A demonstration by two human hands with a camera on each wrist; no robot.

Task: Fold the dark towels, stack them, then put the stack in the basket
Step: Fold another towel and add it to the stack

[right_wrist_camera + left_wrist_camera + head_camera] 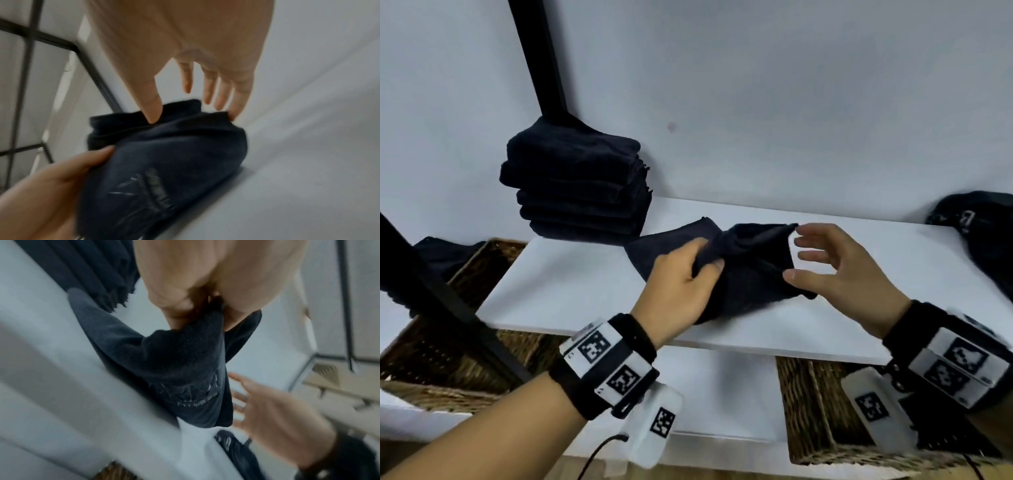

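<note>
A dark towel (750, 270) lies bunched on the white shelf (571, 291). My left hand (688, 274) grips its gathered middle, thumb and fingers curled round the cloth (185, 356). My right hand (822, 260) hovers at the towel's right edge with fingers spread; its thumb tip and little finger touch the edge (185, 123). A stack of folded dark towels (578, 185) stands at the back left of the shelf. A wicker basket (482, 274) sits left of the shelf with dark cloth (441, 257) at its far side.
A black post (541, 58) rises behind the stack, and a black bar (448, 298) crosses the left basket. A second wicker basket (811, 411) sits below the shelf at the right. A dark bag (976, 219) lies at the shelf's far right. White wall behind.
</note>
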